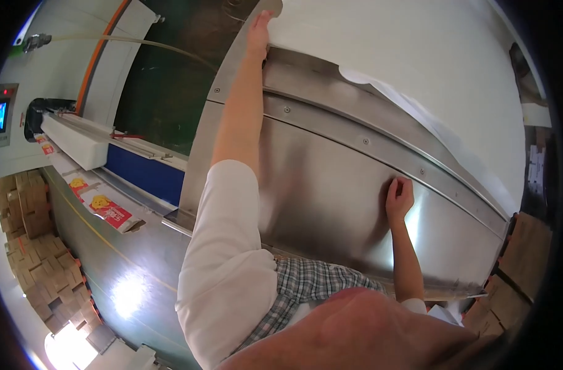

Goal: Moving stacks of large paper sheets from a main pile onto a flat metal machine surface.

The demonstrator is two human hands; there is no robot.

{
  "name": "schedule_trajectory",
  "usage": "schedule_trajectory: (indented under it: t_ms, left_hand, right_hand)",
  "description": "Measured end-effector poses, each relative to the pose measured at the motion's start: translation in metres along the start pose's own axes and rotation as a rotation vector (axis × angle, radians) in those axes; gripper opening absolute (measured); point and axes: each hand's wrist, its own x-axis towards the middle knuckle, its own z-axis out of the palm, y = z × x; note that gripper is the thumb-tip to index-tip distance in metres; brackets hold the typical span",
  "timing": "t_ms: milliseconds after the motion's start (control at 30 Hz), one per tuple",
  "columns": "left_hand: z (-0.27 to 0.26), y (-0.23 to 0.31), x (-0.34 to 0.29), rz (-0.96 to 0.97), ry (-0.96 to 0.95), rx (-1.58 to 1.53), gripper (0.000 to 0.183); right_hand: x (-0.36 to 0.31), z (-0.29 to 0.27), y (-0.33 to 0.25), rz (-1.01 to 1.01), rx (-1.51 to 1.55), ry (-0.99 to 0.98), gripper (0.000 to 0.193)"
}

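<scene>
My left arm stretches far out over a stainless steel worktop. At its end my left hand (pixel 258 32) lies by the far left corner of a large white sheet (pixel 392 37), with fingers stretched out and their tips at the sheet's edge. Whether they press on it I cannot tell. The sheet spreads over the far part of the steel, its near border wavy and partly lifted. Closer to me, my right hand (pixel 400 196) rests loosely curled on the bare steel panel (pixel 331 179), below the screwed metal strip (pixel 365 141). Nothing shows in it.
To the left, a machine with a blue belt (pixel 143 176) and a small lit screen (pixel 0 116) has flat printed red-and-yellow packaging (pixel 109 209) along its side. Stacked cardboard boxes (pixel 47 271) stand at lower left, more cartons (pixel 525 253) at the right. A thin hose (pixel 133 41) crosses the upper left.
</scene>
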Motion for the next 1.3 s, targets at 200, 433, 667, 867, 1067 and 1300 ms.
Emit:
schedule_trajectory:
  t_ms: [200, 433, 667, 867, 1067, 1300]
  left_hand:
    - [-0.006, 0.011, -0.016, -0.205, 0.018, -0.047, 0.023]
    - [-0.021, 0.03, -0.034, -0.22, -0.142, 0.169, 0.024]
    - [0.049, 0.082, -0.041, -0.034, -0.697, 1.403, 0.058]
    - [0.145, 0.073, -0.099, 0.063, -1.04, 1.53, 0.108]
    - [0.141, 0.079, -0.149, 0.281, -0.911, 1.696, 0.109]
    - [0.138, 0.074, -0.179, 0.376, -0.688, 1.759, 0.09]
  right_hand:
    - [0.002, 0.0, 0.0, 0.005, -0.043, -0.013, 0.008]
    - [0.001, -0.003, 0.0, -0.003, -0.032, 0.006, 0.008]
    - [-0.001, 0.0, 0.005, 0.005, -0.03, 0.052, 0.008]
    - [0.028, -0.011, 0.001, 0.053, 0.11, -0.121, 0.011]
    - [0.138, 0.0, -0.048, -0.432, 0.371, -0.094, 0.012]
    - [0.219, 0.038, -0.071, -0.497, -0.223, -0.422, 0.047]
